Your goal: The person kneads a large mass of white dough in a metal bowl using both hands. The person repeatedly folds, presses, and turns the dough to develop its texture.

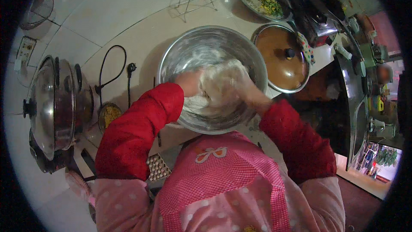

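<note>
A large metal mixing bowl (171,58) sits in front of me on the counter, its inside wall smeared with white flour. Both of my hands are down in it, working a pale lump of dough (214,79). My left hand (189,82) presses against the dough's left side, its fingers mostly hidden by it. On the other side my right hand (248,88) grips the dough, whitened with flour and a little blurred. More dough or flour lies low in the bowl beneath.
A glass-lidded pan (281,58) stands right of the bowl, with a pan of chopped greens and yellow bits (262,0) behind it. At left are a lidded steamer pot (53,103), a black power cord (101,71), and a small yellow-filled dish (110,114). A wire rack (191,2) stands at the back.
</note>
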Tool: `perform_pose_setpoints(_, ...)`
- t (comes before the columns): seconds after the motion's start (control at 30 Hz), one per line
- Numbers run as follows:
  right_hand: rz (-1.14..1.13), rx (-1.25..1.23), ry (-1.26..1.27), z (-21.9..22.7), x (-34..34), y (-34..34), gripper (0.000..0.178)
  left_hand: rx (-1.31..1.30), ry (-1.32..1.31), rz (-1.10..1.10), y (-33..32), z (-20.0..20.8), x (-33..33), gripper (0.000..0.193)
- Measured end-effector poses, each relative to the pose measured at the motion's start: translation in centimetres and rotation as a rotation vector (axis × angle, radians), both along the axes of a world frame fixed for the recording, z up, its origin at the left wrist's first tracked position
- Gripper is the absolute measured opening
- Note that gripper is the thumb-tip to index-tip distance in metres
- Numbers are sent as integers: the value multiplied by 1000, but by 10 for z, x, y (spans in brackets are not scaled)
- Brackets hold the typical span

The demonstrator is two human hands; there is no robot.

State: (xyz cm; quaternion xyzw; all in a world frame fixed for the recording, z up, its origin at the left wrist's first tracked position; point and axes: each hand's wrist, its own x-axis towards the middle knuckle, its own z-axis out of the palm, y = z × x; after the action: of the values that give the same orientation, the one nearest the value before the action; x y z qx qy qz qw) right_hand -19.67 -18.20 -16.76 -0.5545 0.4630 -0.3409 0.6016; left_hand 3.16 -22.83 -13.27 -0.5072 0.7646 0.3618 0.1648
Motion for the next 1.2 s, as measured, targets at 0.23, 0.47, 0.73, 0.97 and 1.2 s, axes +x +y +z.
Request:
perform_pose_setpoints(0.23,71,34,-156,24,18,-77,56,269,505,424,42,-66,18,84)
perform_pose_setpoints(0.47,287,-348,757,-32,19,-78,99,-277,290,499,-18,-37,30,84)
perform_pose_setpoints(0.73,202,-175,1154,-24,57,-54,98,-277,131,362,-47,-45,-2,64)
perform_pose_setpoints(0.97,34,-396,877,-72,80,-74,65,-639,66,245,-62,-29,-13,52)
perform_pose_setpoints(1.2,32,428,-186,35,-5,-56,61,-793,226,61,48,35,17,46)
